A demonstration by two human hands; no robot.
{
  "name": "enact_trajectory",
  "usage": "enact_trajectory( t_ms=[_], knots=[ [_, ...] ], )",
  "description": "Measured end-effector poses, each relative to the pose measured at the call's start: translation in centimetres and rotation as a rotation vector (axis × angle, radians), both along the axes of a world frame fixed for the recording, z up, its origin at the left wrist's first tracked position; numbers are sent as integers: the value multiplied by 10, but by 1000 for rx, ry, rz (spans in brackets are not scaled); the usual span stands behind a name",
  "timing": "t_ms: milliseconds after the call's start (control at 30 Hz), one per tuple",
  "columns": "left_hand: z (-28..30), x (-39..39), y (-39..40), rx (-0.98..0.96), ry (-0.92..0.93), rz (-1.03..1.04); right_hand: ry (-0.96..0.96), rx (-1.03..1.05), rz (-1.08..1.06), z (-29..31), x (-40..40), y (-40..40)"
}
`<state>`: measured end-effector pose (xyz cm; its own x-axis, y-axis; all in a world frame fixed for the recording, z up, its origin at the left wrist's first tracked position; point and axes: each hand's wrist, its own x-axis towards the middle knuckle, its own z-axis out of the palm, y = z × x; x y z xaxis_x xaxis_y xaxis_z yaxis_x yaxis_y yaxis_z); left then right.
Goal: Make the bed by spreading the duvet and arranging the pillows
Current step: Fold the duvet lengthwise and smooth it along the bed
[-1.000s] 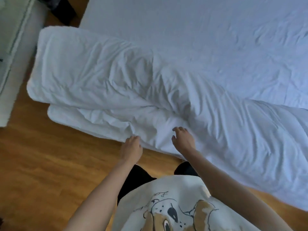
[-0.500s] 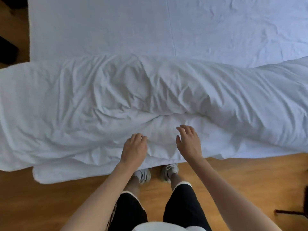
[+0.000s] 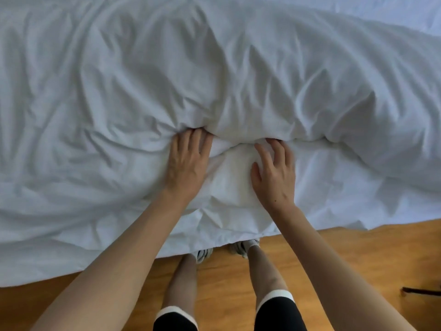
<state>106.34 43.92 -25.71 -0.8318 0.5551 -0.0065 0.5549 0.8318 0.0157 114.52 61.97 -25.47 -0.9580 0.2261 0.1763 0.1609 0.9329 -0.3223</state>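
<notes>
A white, crumpled duvet [image 3: 262, 68] lies bunched in a thick folded roll along the near edge of the bed and hangs over toward the floor. My left hand [image 3: 187, 163] lies flat on the lower layer, its fingertips pushed into the crease under the roll. My right hand [image 3: 274, 173] rests beside it with fingers spread and slightly bent, tips at the same crease. The fingertips of both hands are partly hidden by the fold. No pillows are in view.
A strip of bare bed sheet [image 3: 405, 13] shows at the top right. Wooden floor [image 3: 334, 259] runs along the near side, with my shoes [image 3: 204, 254] at the duvet's hem. A dark thin object [image 3: 420, 291] lies on the floor at the right.
I have leaned in closer over the bed. Both hands moved forward from the duvet's hanging edge up to the crease under the rolled part.
</notes>
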Motion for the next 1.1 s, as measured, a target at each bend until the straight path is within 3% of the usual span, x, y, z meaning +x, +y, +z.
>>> enact_trajectory(
  t_ms=[200, 400, 600, 833, 1000, 1100],
  knots=[
    [-2, -14, 0, -135, -68, 20, -27, 172, 51, -4, -13, 8],
    [31, -16, -26, 135, -238, 33, -18, 200, 139, -1, -23, 11],
    [71, 25, -69, 359, -246, 37, -6, 191, 278, 9, -15, 4],
    [90, 50, -112, 489, -193, -13, 155, 186, 386, 39, -2, -1],
    [90, 69, -127, 504, -117, -56, -123, 7, 615, 88, 33, -12],
    [62, 93, -137, 413, -45, -57, -285, -4, 600, 84, 52, -22]
  ],
)
